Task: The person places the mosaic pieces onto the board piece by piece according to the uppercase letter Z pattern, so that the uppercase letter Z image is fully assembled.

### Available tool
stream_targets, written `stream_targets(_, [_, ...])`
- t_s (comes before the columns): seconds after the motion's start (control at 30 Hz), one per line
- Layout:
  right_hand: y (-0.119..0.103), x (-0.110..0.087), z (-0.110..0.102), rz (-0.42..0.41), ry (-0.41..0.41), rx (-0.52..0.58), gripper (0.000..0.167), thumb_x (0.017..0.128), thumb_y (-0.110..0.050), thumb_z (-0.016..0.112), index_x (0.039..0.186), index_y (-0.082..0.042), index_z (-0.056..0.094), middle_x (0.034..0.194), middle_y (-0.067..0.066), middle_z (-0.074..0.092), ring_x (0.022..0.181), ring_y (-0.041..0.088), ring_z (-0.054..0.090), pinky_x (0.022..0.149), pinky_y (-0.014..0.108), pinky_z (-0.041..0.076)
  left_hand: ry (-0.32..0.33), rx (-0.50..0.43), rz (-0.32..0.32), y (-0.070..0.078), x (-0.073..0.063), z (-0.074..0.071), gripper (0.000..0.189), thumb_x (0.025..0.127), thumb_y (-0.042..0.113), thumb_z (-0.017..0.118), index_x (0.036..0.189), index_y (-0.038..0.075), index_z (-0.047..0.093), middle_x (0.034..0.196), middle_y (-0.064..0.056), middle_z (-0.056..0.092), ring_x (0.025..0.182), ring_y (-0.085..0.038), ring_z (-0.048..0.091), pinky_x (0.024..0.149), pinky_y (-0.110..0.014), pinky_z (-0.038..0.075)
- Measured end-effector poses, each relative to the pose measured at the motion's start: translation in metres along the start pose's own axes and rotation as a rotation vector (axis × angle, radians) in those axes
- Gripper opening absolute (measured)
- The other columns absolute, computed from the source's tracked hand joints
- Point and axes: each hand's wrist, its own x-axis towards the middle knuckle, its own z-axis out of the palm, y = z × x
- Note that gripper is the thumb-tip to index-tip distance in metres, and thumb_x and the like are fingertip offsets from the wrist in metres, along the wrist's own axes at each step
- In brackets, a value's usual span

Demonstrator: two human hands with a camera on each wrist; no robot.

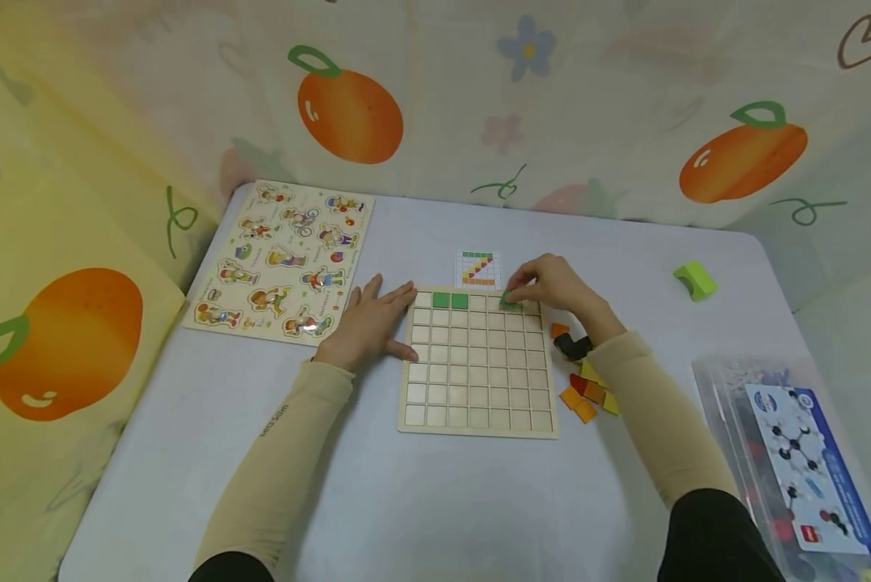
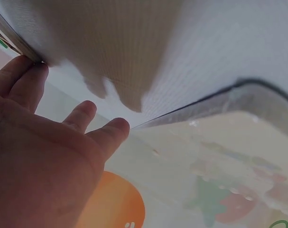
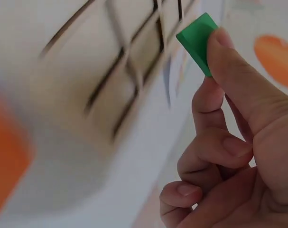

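Note:
A wooden grid board lies on the table, with two green square tiles set side by side in its top row. My right hand pinches another green tile between thumb and forefinger. It is over the right part of that top row, and the other fingers curl in toward the palm in the right wrist view. My left hand has its fingers spread at the board's left edge, thumb and fingertips right at the rim. Just behind the board lies a small pattern card with green, yellow, red and orange squares.
Loose orange, yellow and red tiles and a black piece lie right of the board. A picture puzzle board is at the back left. A green arch block and a clear plastic box are at the right.

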Motion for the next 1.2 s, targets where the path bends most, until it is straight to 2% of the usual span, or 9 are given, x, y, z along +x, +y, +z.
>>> stream_targets(0.27, [-0.021, 0.034, 0.023, -0.003, -0.091, 0.1, 0.021, 0.092, -0.019, 0.079, 0.104, -0.002, 0.08, 0.106, 0.016, 0.079, 0.102, 0.029, 0.068, 0.099, 0.046, 0.053, -0.015, -0.002, -0.001, 0.002, 0.001, -0.004, 0.115, 0.069, 0.053, 0.087, 0.163, 0.014, 0.032, 0.173, -0.001, 0.027, 0.159, -0.052, 0.007, 0.125, -0.07, 0.013])
stream_targets(0.4, [-0.027, 0.037, 0.025, 0.01, -0.075, 0.033, 0.021, 0.091, -0.021, 0.08, 0.103, -0.004, 0.081, 0.108, 0.015, 0.08, 0.106, 0.031, 0.07, 0.102, 0.047, 0.053, 0.002, 0.043, -0.023, 0.005, 0.004, -0.009, 0.107, 0.071, 0.054, 0.085, 0.16, 0.015, 0.039, 0.17, 0.0, 0.034, 0.159, -0.05, 0.013, 0.125, -0.07, 0.017])
stream_targets(0.47, [-0.03, 0.036, 0.026, 0.037, -0.07, 0.004, 0.022, 0.09, -0.023, 0.08, 0.104, -0.006, 0.082, 0.112, 0.014, 0.079, 0.111, 0.032, 0.069, 0.103, 0.047, 0.052, 0.033, 0.061, -0.033, 0.007, 0.006, -0.01, 0.092, 0.079, 0.053, 0.081, 0.156, 0.015, 0.047, 0.167, 0.0, 0.041, 0.158, -0.049, 0.021, 0.123, -0.068, 0.025])
stream_targets(0.6, [-0.034, 0.031, 0.027, 0.095, -0.083, -0.037, 0.024, 0.092, -0.026, 0.079, 0.109, -0.01, 0.082, 0.122, 0.012, 0.077, 0.119, 0.032, 0.068, 0.106, 0.048, 0.052, 0.111, 0.087, -0.03, 0.012, 0.009, -0.009, 0.053, 0.094, 0.047, 0.069, 0.134, 0.012, 0.067, 0.16, -0.002, 0.052, 0.145, -0.045, 0.041, 0.11, -0.06, 0.042])
stream_targets(0.67, [-0.035, 0.029, 0.027, 0.095, -0.101, -0.066, 0.026, 0.092, -0.025, 0.078, 0.114, -0.011, 0.081, 0.126, 0.012, 0.076, 0.123, 0.033, 0.066, 0.108, 0.049, 0.051, 0.144, 0.097, -0.023, 0.012, 0.009, -0.006, 0.044, 0.098, 0.043, 0.065, 0.127, 0.011, 0.07, 0.157, -0.002, 0.055, 0.135, -0.042, 0.046, 0.1, -0.055, 0.047])
stream_targets(0.8, [-0.035, 0.025, 0.026, 0.05, -0.118, -0.138, 0.03, 0.092, -0.023, 0.078, 0.119, -0.011, 0.079, 0.128, 0.014, 0.074, 0.126, 0.035, 0.063, 0.109, 0.05, 0.049, 0.186, 0.089, -0.021, 0.012, 0.009, -0.001, 0.04, 0.103, 0.034, 0.061, 0.135, 0.013, 0.068, 0.157, -0.001, 0.055, 0.123, -0.036, 0.047, 0.089, -0.047, 0.044])
stream_targets(1.0, [-0.029, 0.019, 0.027, -0.019, -0.105, -0.148, 0.033, 0.095, -0.024, 0.074, 0.126, -0.012, 0.075, 0.126, 0.014, 0.073, 0.119, 0.033, 0.064, 0.104, 0.047, 0.052, 0.242, 0.114, -0.016, 0.012, 0.011, 0.0, 0.038, 0.106, 0.012, 0.051, 0.14, 0.017, 0.066, 0.152, 0.002, 0.061, 0.113, -0.032, 0.047, 0.083, -0.043, 0.041])
stream_targets(1.13, [-0.02, 0.008, 0.021, -0.056, -0.057, -0.071, 0.036, 0.099, -0.024, 0.071, 0.131, -0.008, 0.072, 0.123, 0.017, 0.074, 0.091, 0.028, 0.063, 0.083, 0.039, 0.051, 0.288, 0.125, -0.014, 0.014, 0.013, 0.0, 0.036, 0.104, 0.011, 0.052, 0.134, 0.019, 0.071, 0.146, 0.002, 0.066, 0.109, -0.032, 0.049, 0.082, -0.043, 0.041])
stream_targets(1.2, [-0.014, -0.002, 0.013, -0.039, -0.036, -0.045, 0.036, 0.1, -0.023, 0.069, 0.132, -0.007, 0.071, 0.123, 0.019, 0.074, 0.086, 0.026, 0.06, 0.08, 0.038, 0.049, 0.298, 0.121, -0.022, 0.014, 0.014, 0.0, 0.036, 0.105, 0.012, 0.051, 0.133, 0.02, 0.071, 0.145, 0.003, 0.066, 0.108, -0.032, 0.05, 0.082, -0.043, 0.041])
